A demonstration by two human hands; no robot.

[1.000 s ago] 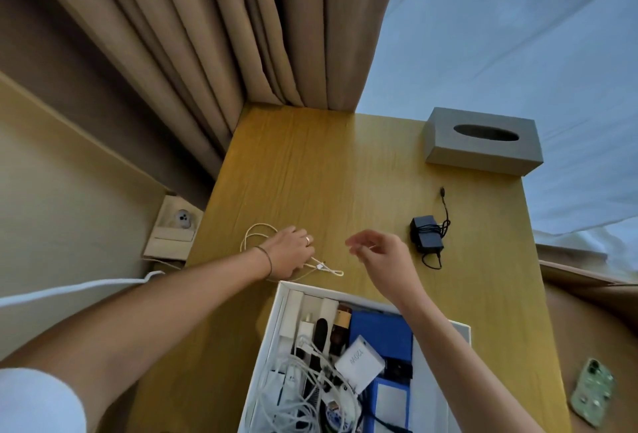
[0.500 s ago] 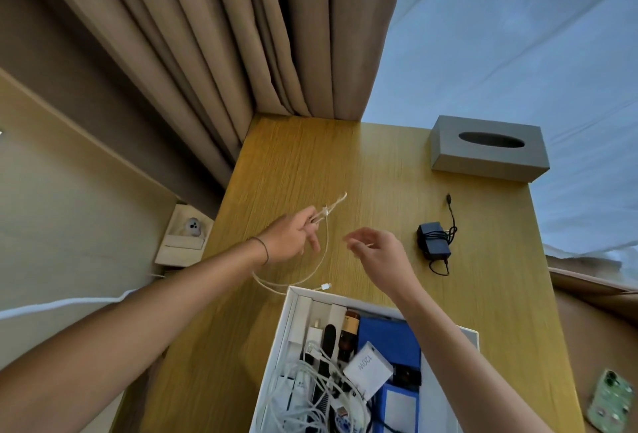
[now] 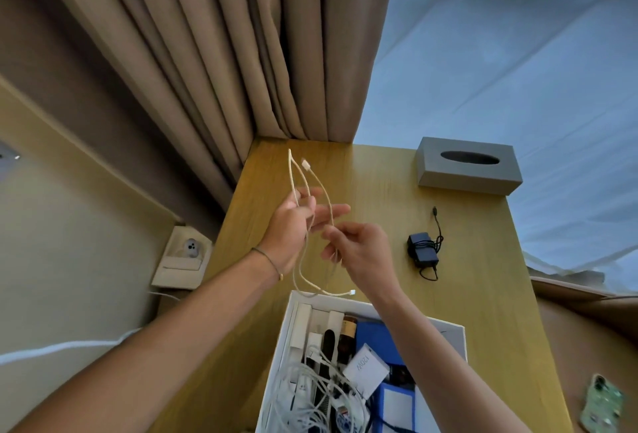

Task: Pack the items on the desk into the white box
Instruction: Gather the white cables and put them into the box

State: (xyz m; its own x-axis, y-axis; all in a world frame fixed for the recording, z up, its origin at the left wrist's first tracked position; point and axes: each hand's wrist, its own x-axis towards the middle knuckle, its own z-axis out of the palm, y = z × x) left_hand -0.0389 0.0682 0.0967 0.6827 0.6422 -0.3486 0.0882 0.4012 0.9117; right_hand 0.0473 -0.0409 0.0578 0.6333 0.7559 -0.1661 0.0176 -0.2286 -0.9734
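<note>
A thin white cable hangs in the air above the wooden desk. My left hand grips its folded upper part, with a loop and a plug sticking up past the fingers. My right hand pinches the same cable lower down. The cable's free end dangles just over the far rim of the white box, which stands at the desk's near edge and holds several cables, chargers and blue packs. A black adapter with its cord lies on the desk to the right of my hands.
A grey tissue box stands at the desk's far right corner. Beige curtains hang behind the desk. A wall socket sits left of the desk, and a green phone lies low at the right.
My left hand lifted the white cable off the desk and raised it. My right hand closed in and took hold of the cable's lower part.
</note>
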